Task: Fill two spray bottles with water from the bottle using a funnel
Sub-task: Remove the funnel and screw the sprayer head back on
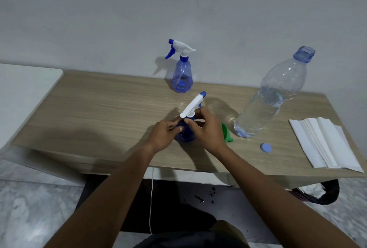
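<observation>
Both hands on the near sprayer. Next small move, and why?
Probably a further turn of the white trigger head at its collar with the right hand, while the left hand steadies the near spray bottle. Whether it goes on or comes off cannot be told. The green funnel lies on the table, and the water bottle stands uncapped.

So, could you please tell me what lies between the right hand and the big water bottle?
The head view shows a green funnel on the table between the right hand and the water bottle.
</observation>
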`<state>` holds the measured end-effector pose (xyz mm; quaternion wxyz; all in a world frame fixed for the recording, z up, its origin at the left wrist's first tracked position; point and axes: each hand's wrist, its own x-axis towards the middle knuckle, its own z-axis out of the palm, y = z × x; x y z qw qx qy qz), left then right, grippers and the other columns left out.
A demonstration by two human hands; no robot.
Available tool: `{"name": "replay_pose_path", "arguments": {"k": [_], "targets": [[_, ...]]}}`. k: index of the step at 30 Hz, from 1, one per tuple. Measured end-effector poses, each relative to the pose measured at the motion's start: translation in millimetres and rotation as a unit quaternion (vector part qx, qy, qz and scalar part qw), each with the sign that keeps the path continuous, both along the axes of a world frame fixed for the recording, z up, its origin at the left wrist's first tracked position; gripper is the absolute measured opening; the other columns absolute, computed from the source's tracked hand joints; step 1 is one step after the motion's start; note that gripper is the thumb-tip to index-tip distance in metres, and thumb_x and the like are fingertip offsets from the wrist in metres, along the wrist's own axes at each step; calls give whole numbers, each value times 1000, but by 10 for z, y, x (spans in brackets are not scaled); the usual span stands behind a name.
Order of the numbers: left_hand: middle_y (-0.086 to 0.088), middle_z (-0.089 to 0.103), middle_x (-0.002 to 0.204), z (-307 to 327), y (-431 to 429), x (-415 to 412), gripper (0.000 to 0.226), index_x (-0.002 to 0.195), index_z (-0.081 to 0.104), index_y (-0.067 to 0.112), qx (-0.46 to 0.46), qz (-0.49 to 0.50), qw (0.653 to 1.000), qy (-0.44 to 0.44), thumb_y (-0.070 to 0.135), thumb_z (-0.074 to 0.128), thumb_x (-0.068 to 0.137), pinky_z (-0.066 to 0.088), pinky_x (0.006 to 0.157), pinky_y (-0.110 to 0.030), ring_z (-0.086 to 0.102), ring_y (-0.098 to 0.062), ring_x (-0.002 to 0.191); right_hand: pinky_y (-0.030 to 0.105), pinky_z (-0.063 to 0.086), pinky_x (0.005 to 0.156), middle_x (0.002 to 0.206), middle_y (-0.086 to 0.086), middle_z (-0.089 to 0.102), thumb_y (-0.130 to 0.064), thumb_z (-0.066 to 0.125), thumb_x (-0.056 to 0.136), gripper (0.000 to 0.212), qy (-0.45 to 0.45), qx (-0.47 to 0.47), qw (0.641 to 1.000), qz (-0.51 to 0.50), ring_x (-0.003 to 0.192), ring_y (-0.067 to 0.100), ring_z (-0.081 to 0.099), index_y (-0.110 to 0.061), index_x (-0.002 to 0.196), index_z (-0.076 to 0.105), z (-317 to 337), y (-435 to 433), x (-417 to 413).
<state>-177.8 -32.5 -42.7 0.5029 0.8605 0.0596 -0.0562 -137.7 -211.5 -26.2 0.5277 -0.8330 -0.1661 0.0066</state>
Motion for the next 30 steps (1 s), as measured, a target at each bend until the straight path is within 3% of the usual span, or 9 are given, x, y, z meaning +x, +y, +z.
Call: {"name": "replay_pose_path", "arguments": {"k": [3, 7, 9, 17, 23, 25, 27, 28, 30], "targets": [[-2, 77, 111, 15, -11, 2, 30, 127, 71, 24, -2, 5, 1000, 6, 22, 64, 98, 57, 93, -40, 71, -16, 106, 32, 61, 86, 107, -8, 76, -30, 72, 92, 27, 0, -19, 1000, 17, 101, 3, 71, -23, 118, 67, 33, -21, -2], [1, 73, 119, 18, -47, -9, 36, 134, 65, 21, -4, 9, 1000, 2, 16, 63, 99, 48, 77, -5, 67, -11, 109, 38, 61, 85, 105, -11, 76, -35, 70, 91, 24, 7, -37, 999, 5, 95, 1, 71, -30, 113, 71, 49, 9, 6], [1, 73, 119, 30, -68, -22, 37, 134, 65, 20, 1, 16, 1000, -5, 14, 62, 98, 43, 70, 2, 66, -9, 108, 38, 61, 83, 104, -11, 76, -35, 70, 90, 23, 6, -40, 999, -4, 94, 0, 71, -29, 113, 72, 56, 28, -11], [-2, 68, 130, 22, -105, -65, 37, 135, 64, 16, 2, 32, 999, -16, 10, 62, 98, 39, 70, 5, 63, -11, 118, 35, 59, 76, 95, -10, 77, -31, 72, 91, 18, 7, -28, 999, -36, 81, 3, 72, -26, 108, 76, 93, 78, -108], [-3, 72, 123, 17, -133, -123, 39, 135, 64, 20, 9, 53, 999, -11, 19, 65, 97, 40, 67, 5, 66, -15, 115, 38, 60, 85, 100, -12, 77, -33, 72, 91, 23, 17, -6, 999, -33, 92, 0, 72, -28, 114, 73, 77, 59, -193], [-2, 74, 119, 27, -137, -173, 36, 132, 67, 20, 15, 55, 998, -13, 22, 67, 96, 47, 72, -2, 68, -13, 109, 37, 60, 88, 105, -11, 76, -31, 74, 90, 26, 37, 8, 999, -29, 97, 0, 71, -27, 116, 71, 85, 36, -215], [-3, 78, 104, 6, -131, -219, 25, 115, 77, 17, 21, 62, 998, -14, 26, 71, 93, 57, 77, -29, 72, -15, 91, 36, 61, 88, 109, -8, 73, -29, 79, 87, 32, 64, 30, 997, -29, 98, 4, 71, -22, 115, 67, 100, 8, -247], [-1, 79, 98, 2, -130, -251, 20, 106, 79, 15, 15, 73, 997, -14, 25, 73, 91, 56, 74, -31, 71, -10, 82, 35, 61, 85, 111, -7, 69, -28, 82, 84, 36, 75, 39, 996, -36, 95, 7, 71, -19, 114, 62, 113, -6, -274], [12, 73, 93, -10, -125, -312, 21, 110, 78, 23, -14, 78, 997, -23, 20, 76, 89, 46, 65, -9, 62, 9, 70, 31, 60, 77, 120, -7, 60, -29, 86, 79, 51, 84, 42, 994, -53, 88, 11, 72, -20, 116, 52, 134, -32, -325]]}}
